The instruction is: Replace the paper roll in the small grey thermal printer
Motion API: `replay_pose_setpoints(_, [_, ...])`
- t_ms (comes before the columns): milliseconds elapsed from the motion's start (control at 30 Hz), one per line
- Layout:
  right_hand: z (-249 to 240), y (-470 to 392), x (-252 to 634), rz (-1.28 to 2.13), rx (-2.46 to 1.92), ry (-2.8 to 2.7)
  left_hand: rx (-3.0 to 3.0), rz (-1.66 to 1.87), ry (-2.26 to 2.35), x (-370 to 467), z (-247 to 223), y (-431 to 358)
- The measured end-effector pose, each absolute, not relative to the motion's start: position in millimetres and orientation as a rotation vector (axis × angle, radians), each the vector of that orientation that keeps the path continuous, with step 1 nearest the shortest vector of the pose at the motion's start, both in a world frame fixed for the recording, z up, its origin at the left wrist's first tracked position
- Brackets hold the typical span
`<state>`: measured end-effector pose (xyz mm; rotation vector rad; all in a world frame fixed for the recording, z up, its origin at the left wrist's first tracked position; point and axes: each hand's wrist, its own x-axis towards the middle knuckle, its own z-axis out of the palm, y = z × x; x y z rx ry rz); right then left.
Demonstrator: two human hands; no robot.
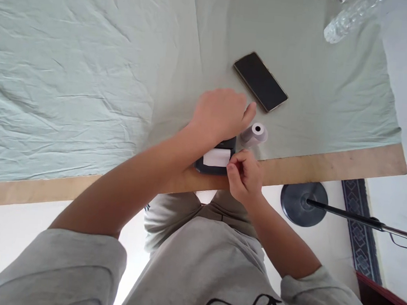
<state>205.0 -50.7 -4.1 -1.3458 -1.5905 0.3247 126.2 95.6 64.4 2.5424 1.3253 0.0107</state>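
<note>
A small black device [212, 170] lies at the table's front edge, with white paper [217, 157] showing on its top. My left hand [222, 111] is above the device's far side, back of the hand up, thumb stretched to the right; its other fingers are curled out of sight, and whatever they touch is hidden. Close to the device's right side, my right hand [246, 176] has thumb and forefinger pinched at the paper's right edge. A white paper roll [255, 134] with a dark core stands just beyond my right hand.
A black phone [261, 82] lies beyond the roll on the pale green cloth [90, 70]. A clear plastic bottle [347, 23] lies at the upper right. The wooden table edge [331, 165] runs in front of me; a round black stand base [303, 203] is on the floor at right.
</note>
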Motion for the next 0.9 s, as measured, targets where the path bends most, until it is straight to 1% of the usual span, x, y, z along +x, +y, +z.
replay_pose_setpoints(200, [0, -47, 208, 0.496, -1.458, -1.466, 2.715, 0.009, 1.205, 125, 65, 90])
replay_pose_setpoints(367, [3, -44, 205, 0.602, -1.533, -1.371, 2.720, -0.023, 1.156, 126, 64, 89])
replay_pose_setpoints(533, [-1, -41, 206, 0.722, -1.544, -1.231, 2.682, 0.073, 1.185, 127, 67, 91])
replay_pose_setpoints(633, [-6, -40, 210, 0.766, -1.510, -1.147, 2.608, 0.247, 1.236, 120, 66, 98])
replay_pose_setpoints(733, [-11, -40, 214, 0.772, -1.478, -1.071, 2.378, 0.731, 1.152, 96, 61, 99])
replay_pose_setpoints(900, [-15, -44, 218, 0.778, -1.442, -1.025, 2.143, 1.032, 1.111, 30, 41, 62])
